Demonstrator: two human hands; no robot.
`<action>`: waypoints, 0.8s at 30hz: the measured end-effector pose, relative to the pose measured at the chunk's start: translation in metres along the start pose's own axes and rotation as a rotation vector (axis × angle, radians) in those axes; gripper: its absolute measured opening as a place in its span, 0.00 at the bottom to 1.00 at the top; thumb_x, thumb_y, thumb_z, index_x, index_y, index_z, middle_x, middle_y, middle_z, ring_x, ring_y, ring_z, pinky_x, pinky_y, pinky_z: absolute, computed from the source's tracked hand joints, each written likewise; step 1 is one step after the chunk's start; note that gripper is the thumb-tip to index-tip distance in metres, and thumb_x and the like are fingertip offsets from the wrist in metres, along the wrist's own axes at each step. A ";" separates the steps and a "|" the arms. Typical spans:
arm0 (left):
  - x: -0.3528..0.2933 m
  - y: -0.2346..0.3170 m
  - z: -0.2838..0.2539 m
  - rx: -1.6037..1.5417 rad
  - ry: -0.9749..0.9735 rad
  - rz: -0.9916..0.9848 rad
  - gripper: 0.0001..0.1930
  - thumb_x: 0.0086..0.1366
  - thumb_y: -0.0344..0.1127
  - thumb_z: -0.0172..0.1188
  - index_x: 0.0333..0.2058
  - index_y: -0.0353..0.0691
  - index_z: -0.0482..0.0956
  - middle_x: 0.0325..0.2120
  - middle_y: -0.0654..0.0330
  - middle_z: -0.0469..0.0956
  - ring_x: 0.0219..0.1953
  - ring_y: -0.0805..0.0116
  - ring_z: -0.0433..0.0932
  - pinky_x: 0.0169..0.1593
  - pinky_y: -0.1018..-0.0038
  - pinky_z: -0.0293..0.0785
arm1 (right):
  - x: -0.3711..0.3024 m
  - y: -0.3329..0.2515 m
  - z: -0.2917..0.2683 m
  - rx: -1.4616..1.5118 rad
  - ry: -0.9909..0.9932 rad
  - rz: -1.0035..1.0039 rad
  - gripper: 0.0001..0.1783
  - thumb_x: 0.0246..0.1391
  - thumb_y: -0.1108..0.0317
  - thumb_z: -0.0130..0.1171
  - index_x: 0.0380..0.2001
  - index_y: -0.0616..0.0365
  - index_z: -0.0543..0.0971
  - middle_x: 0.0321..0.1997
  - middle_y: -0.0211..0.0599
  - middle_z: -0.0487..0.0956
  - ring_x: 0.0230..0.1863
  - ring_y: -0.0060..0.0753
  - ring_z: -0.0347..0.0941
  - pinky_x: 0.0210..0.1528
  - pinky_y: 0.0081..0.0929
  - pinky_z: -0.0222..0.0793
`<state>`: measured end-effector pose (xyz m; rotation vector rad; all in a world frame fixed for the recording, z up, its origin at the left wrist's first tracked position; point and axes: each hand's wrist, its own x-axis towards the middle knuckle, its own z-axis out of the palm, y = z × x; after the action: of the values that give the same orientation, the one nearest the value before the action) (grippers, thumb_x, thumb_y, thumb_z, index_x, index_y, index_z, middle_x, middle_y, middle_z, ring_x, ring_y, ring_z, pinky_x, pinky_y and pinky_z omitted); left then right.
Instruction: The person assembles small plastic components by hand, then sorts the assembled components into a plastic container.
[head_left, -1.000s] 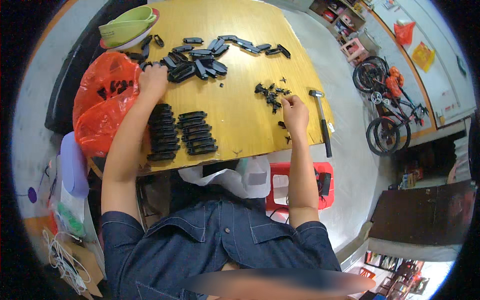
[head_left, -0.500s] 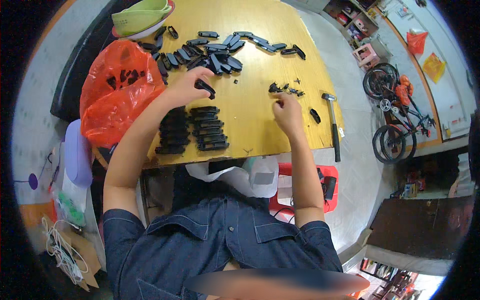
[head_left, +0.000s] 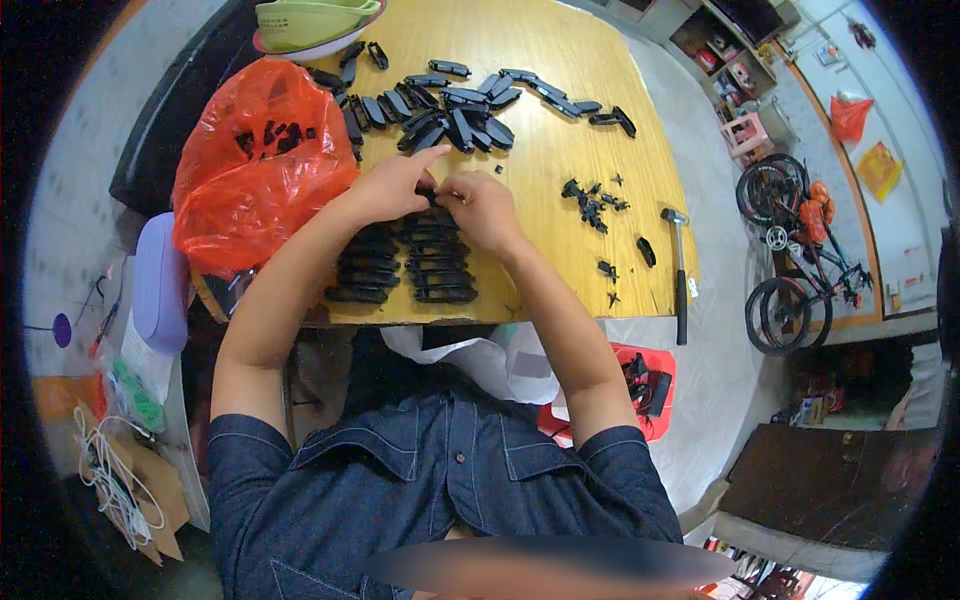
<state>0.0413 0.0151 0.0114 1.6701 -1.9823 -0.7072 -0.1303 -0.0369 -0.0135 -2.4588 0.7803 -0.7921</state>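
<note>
My left hand [head_left: 395,188] is closed round a black elongated plastic casing [head_left: 428,197], mostly hidden by the fingers. My right hand [head_left: 482,210] meets it there, fingertips pinched at the casing's end; any small part between them is too hidden to make out. Just below both hands, similar black casings lie stacked in two columns, a left column [head_left: 362,272] and a right column [head_left: 440,270]. Beyond the hands is a loose pile of black casings [head_left: 465,125]. Small black plastic pieces [head_left: 592,205] are scattered to the right.
A red plastic bag [head_left: 262,190] holding black bits lies on the table's left side. A hammer [head_left: 679,275] rests near the right edge of the wooden table [head_left: 560,260]. Green bowls [head_left: 315,25] stand at the far left, and a red stool [head_left: 655,420] is below the edge.
My right hand has left the small black pieces and moved left to the casing in my left hand. The whole view has shifted slightly.
</note>
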 end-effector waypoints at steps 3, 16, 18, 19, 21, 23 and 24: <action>-0.001 -0.005 0.002 -0.063 -0.020 -0.026 0.41 0.44 0.27 0.61 0.59 0.47 0.54 0.36 0.55 0.78 0.40 0.56 0.76 0.44 0.67 0.71 | -0.003 -0.004 0.000 -0.069 -0.046 -0.007 0.04 0.43 0.67 0.57 0.25 0.52 0.78 0.28 0.38 0.74 0.36 0.42 0.71 0.37 0.38 0.68; -0.001 -0.016 0.003 -0.156 -0.074 0.042 0.33 0.47 0.26 0.55 0.56 0.42 0.61 0.34 0.51 0.78 0.39 0.55 0.76 0.43 0.67 0.71 | -0.011 0.007 -0.022 0.025 -0.143 0.116 0.12 0.47 0.68 0.53 0.37 0.53 0.77 0.36 0.43 0.73 0.41 0.42 0.70 0.38 0.33 0.68; -0.001 -0.010 -0.006 -0.215 -0.128 -0.006 0.25 0.51 0.31 0.54 0.51 0.40 0.68 0.35 0.49 0.78 0.40 0.54 0.76 0.44 0.66 0.71 | -0.026 0.015 -0.042 0.199 0.075 0.255 0.11 0.48 0.68 0.56 0.36 0.56 0.77 0.34 0.41 0.74 0.37 0.36 0.71 0.37 0.28 0.68; 0.003 -0.006 -0.010 -0.222 -0.138 0.000 0.25 0.51 0.31 0.54 0.51 0.40 0.68 0.35 0.49 0.78 0.40 0.54 0.76 0.44 0.66 0.71 | -0.032 0.021 -0.056 0.197 0.145 0.357 0.10 0.48 0.68 0.57 0.35 0.57 0.77 0.33 0.39 0.74 0.34 0.33 0.71 0.37 0.25 0.67; 0.014 0.000 -0.017 0.032 0.359 -0.223 0.18 0.53 0.37 0.55 0.43 0.39 0.74 0.34 0.49 0.77 0.40 0.53 0.76 0.43 0.64 0.71 | -0.041 0.045 -0.078 0.215 0.349 0.444 0.09 0.50 0.68 0.56 0.34 0.60 0.77 0.31 0.37 0.76 0.30 0.27 0.71 0.36 0.22 0.66; 0.029 -0.017 -0.012 0.221 0.418 -0.301 0.15 0.54 0.39 0.54 0.38 0.40 0.76 0.33 0.49 0.77 0.39 0.53 0.76 0.42 0.63 0.71 | -0.048 0.050 -0.102 0.281 0.470 0.532 0.09 0.51 0.69 0.55 0.33 0.63 0.76 0.28 0.37 0.77 0.29 0.25 0.71 0.34 0.22 0.66; 0.036 -0.019 -0.011 0.414 0.479 -0.368 0.13 0.54 0.42 0.54 0.34 0.40 0.77 0.32 0.50 0.78 0.39 0.53 0.76 0.40 0.62 0.72 | -0.051 0.062 -0.111 0.293 0.540 0.589 0.10 0.51 0.68 0.54 0.33 0.65 0.76 0.26 0.39 0.78 0.28 0.27 0.72 0.34 0.23 0.66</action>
<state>0.0566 -0.0240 0.0076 2.2253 -1.5606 0.0211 -0.2581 -0.0769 0.0144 -1.6255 1.3776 -1.2295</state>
